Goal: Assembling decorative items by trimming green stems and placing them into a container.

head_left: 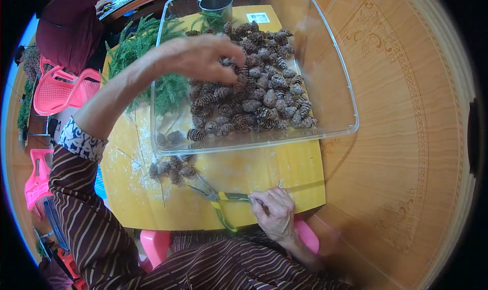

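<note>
My left hand (pixel 201 56) reaches over a clear plastic bin (pixel 351 92) that holds many brown pine cones (pixel 267 112). Its thumb and forefinger curve apart, and cones show in the gap; the other fingers are partly hidden and a little blurred. Near the table's front edge, my right hand (pixel 274 214) is closed around the end of one handle of a pair of pliers (pixel 229 195). The pliers have yellow and black handles, spread apart, and their jaws point left. Just beyond the jaws lies a small cluster of pine cones (pixel 175 169), outside the bin.
Green artificial fir sprigs (pixel 134 46) lie left of and behind the bin. A metal cup (pixel 216 5) stands at the back. White flecks dot the yellow table (pixel 254 163). A carved wooden panel (pixel 401 112) rises at the right. Pink chairs (pixel 63 89) and another person (pixel 71 23) are at the left.
</note>
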`<state>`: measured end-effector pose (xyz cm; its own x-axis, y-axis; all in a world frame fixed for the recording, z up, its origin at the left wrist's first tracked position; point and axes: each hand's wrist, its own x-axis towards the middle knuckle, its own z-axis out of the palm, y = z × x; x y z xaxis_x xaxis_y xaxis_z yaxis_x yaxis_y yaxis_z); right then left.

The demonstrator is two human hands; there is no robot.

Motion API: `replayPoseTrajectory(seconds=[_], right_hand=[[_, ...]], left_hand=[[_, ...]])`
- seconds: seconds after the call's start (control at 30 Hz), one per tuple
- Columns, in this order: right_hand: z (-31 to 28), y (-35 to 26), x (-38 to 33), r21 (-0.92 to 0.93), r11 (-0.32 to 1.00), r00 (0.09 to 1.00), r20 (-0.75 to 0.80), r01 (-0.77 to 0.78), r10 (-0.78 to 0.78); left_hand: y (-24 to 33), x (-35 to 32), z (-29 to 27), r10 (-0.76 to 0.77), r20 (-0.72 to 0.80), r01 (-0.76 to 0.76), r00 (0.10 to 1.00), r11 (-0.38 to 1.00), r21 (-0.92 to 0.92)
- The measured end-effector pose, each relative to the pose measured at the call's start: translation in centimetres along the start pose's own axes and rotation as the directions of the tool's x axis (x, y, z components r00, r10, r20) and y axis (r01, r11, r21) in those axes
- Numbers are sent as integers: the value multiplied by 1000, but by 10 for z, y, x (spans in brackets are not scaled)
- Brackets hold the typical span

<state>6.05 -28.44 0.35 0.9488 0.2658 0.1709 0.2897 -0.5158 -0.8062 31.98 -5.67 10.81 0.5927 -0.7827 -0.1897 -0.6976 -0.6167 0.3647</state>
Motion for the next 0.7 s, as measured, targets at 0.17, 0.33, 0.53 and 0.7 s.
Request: replayPoseTrajectory(seconds=[0.17, 0.33, 0.53, 0.7], right_hand=[[-1, -1, 2, 4, 1000, 999, -32, 10, -10], [-1, 3, 7, -8, 1000, 1000, -27, 5, -5], [-10, 2, 21, 48, 996, 997, 19, -80, 79], [-15, 6, 42, 20, 978, 977, 52, -210, 209]], left_hand=[[12, -11, -25, -126, -170, 89, 977, 974, -206], [41, -21, -36, -218, -248, 66, 944, 860, -506], [77, -40, -34, -221, -470, -99, 855, 819, -565], [60, -65, -16, -223, -447, -32, 866, 868, -495]])
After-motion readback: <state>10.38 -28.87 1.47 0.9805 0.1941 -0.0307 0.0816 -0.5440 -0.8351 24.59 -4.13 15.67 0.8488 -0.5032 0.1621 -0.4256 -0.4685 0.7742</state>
